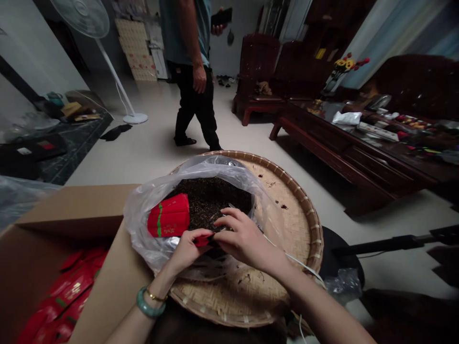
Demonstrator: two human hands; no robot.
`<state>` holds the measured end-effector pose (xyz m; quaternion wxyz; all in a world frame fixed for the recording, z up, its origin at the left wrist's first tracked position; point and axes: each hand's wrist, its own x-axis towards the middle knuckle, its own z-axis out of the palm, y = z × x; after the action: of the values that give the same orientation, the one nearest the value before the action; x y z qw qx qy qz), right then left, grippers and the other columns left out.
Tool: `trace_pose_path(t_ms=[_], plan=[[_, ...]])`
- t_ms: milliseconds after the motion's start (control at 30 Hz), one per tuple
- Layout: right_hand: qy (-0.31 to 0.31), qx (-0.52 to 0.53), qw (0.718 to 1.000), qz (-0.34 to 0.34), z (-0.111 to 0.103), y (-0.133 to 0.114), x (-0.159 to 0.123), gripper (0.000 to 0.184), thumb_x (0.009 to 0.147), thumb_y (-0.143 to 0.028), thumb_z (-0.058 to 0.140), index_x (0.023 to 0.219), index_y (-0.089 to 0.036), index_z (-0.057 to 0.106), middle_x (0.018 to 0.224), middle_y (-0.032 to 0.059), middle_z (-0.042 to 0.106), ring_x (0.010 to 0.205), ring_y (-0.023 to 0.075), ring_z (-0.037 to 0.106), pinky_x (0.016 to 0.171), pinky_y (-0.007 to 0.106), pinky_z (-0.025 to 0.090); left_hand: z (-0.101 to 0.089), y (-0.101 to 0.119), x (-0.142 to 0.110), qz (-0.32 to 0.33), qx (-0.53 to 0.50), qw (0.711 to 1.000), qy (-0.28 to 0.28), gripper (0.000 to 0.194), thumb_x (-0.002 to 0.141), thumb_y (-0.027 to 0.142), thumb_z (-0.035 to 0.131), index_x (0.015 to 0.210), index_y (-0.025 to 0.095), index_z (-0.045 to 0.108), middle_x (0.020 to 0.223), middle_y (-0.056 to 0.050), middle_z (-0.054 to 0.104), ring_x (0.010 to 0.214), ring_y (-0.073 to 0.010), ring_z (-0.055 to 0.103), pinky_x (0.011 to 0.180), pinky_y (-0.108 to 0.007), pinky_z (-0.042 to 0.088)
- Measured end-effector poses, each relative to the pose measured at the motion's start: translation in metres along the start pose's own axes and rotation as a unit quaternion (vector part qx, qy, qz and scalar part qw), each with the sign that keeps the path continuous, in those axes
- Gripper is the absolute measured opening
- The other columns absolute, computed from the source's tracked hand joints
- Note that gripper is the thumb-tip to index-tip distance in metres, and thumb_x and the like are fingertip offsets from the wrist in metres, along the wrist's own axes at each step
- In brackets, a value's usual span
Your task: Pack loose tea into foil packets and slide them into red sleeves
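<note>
A clear plastic bag (pixel 150 215) full of dark loose tea leaves (pixel 211 200) rests on a round woven bamboo tray (pixel 301 210). A stack of red packets (pixel 169 216) lies in the bag on the tea. My left hand (pixel 188 248), with a green bangle at the wrist, pinches a small red packet (pixel 202 240) at the bag's near edge. My right hand (pixel 244 236) is closed on the same packet from the right, fingers curled over the tea.
An open cardboard box (pixel 71 210) at the left holds several red packets (pixel 64 296). A person (pixel 193 67) stands beyond the tray holding a phone. A standing fan (pixel 89 28), dark wooden chairs (pixel 258 71) and a long cluttered wooden table (pixel 376 138) fill the room.
</note>
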<state>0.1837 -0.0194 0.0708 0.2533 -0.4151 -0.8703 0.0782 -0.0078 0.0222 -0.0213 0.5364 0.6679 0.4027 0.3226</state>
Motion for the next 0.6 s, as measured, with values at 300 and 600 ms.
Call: trace_pose_path(t_ms=[300, 600], plan=[[-0.114, -0.079, 0.989, 0.056, 0.013, -0.006, 0.014, 0.010, 0.081, -0.021, 0.064, 0.073, -0.019, 0.070, 0.084, 0.0057, 0.070, 0.096, 0.0235, 0.056, 0.079, 0.034, 0.046, 0.004, 0.007, -0.005, -0.025, 0.017, 0.999, -0.038, 0.023, 0.067, 0.022, 0.065, 0.088, 0.014, 0.073, 0.076, -0.001, 0.071, 0.068, -0.0165, 0.061, 0.065, -0.024, 0.047], [-0.059, 0.014, 0.997, 0.055, -0.002, -0.001, 0.009, 0.021, 0.091, -0.029, 0.051, 0.085, -0.019, 0.069, 0.082, 0.0060, 0.067, 0.090, 0.0182, 0.057, 0.081, 0.030, 0.046, 0.005, 0.002, -0.003, -0.059, -0.022, 0.998, -0.016, 0.021, 0.061, 0.027, 0.072, 0.075, 0.013, 0.067, 0.069, 0.000, 0.064, 0.066, -0.0149, 0.055, 0.064, -0.024, 0.045]])
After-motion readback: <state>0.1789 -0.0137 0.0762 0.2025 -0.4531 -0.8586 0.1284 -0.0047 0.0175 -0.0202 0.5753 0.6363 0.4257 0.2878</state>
